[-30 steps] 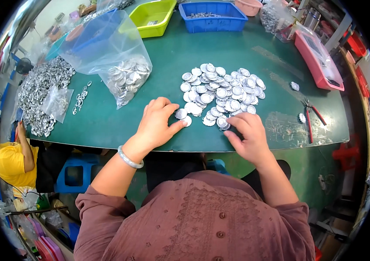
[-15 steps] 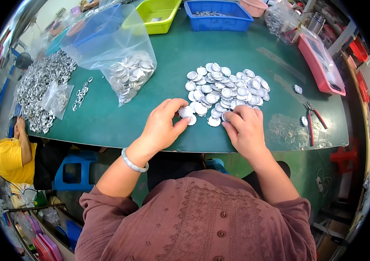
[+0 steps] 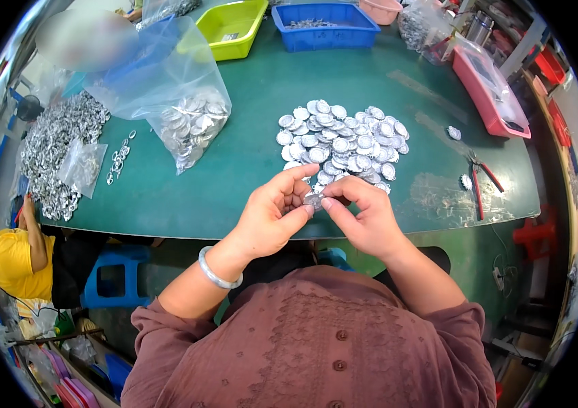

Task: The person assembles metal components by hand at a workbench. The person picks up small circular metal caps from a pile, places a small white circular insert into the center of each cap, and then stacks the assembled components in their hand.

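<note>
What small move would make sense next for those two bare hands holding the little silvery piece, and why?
Perhaps turn the small, flat, silvery piece slightly: the bare left hand and bare right hand both pinch it, at the near side of the heap of round, silvery, scalloped discs, and their grip hides part of its surface.

Premises: small-parts workshop. Silvery scalloped discs (image 3: 343, 139) heaped on green tabletop (image 3: 255, 129); loose metal fittings (image 3: 57, 149) piled at its left edge, co-worker (image 3: 20, 265) seated there; lime bin (image 3: 234, 49) and blue bin (image 3: 329, 39) along far edge; red-handled pliers (image 3: 477, 185) near right corner; pink items (image 3: 74, 391), possibly trays, lower left.
</note>
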Motion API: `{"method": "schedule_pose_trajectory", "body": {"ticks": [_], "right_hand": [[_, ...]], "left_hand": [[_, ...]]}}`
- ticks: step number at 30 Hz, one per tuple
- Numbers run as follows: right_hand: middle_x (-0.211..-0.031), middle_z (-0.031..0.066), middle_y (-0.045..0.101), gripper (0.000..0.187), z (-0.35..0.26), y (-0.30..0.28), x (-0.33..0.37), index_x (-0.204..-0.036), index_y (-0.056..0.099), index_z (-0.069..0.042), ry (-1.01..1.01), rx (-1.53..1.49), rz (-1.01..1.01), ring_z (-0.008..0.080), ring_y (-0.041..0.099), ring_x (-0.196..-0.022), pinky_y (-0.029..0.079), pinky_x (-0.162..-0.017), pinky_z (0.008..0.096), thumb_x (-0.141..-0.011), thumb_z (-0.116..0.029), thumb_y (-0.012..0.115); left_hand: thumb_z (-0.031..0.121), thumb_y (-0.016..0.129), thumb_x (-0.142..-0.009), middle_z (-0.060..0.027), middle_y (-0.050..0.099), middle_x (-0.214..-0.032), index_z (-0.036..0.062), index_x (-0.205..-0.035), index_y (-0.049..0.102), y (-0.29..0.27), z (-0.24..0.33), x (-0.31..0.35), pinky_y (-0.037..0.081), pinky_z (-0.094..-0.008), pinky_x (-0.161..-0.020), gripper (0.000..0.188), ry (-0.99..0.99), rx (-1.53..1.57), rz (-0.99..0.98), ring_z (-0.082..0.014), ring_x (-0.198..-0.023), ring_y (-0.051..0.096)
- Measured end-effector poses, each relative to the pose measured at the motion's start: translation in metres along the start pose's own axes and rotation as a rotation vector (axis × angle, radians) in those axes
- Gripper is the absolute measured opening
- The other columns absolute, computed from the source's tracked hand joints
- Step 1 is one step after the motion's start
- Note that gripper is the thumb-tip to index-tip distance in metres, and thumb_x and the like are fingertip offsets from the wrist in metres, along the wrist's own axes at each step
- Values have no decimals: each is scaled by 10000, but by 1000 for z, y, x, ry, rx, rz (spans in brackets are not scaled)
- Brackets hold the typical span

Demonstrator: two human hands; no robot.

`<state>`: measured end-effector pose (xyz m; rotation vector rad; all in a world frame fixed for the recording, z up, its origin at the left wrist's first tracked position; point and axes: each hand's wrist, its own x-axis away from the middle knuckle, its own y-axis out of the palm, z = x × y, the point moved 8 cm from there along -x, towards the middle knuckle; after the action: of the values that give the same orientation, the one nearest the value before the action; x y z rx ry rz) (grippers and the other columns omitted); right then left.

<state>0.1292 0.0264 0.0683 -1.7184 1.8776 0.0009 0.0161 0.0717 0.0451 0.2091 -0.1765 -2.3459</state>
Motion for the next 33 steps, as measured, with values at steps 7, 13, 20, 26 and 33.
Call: {"method": "schedule_pose_trajectory", "body": {"ticks": [7, 13, 20, 26, 33], "right_hand": [[-790, 3, 581, 90, 20, 8, 8, -890, 579, 3, 344, -428, 14, 54, 501, -690, 417, -616, 203, -811, -40, 569], [-771, 31, 572, 96, -2, 5, 3, -862, 575, -8, 87, -198, 111, 84, 532, -648, 438, -604, 217, -771, 6, 604], [-764, 72, 567, 107, -16, 9, 0, -838, 592, -5, -62, -10, 64, 173, 538, -671, 429, -573, 269, -736, 21, 610], [-783, 76, 573, 100, 7, 1, 0, -847, 596, 1, 21, 58, 92, 174, 556, -677, 437, -557, 258, -750, 20, 588], [-760, 68, 512, 144, 3, 32, -22, -805, 598, -74, -144, 492, -85, 259, 514, -747, 392, -647, 372, -675, -102, 651]], "left_hand": [[-27, 556, -802, -65, 577, -888, -2, -1146, 453, -3, -14, 6, 464, -237, -706, 360, -133, 266, 190, -117, -774, 556], [33, 520, -858, -71, 592, -950, -19, -1052, 546, -4, -25, 13, 463, -247, -745, 202, -1, 332, 303, -117, -799, 552], [105, 485, -890, -82, 600, -974, -5, -1082, 545, -15, -43, 18, 466, -289, -778, 229, -143, 659, 281, -162, -868, 574], [188, 437, -907, -118, 591, -1006, -10, -1094, 518, -41, -44, 26, 457, -277, -762, 284, -200, 614, 356, -179, -848, 564], [218, 404, -918, -112, 587, -987, -9, -1099, 500, -66, -37, 34, 440, -250, -707, 305, -218, 546, 425, -130, -755, 523]]}}
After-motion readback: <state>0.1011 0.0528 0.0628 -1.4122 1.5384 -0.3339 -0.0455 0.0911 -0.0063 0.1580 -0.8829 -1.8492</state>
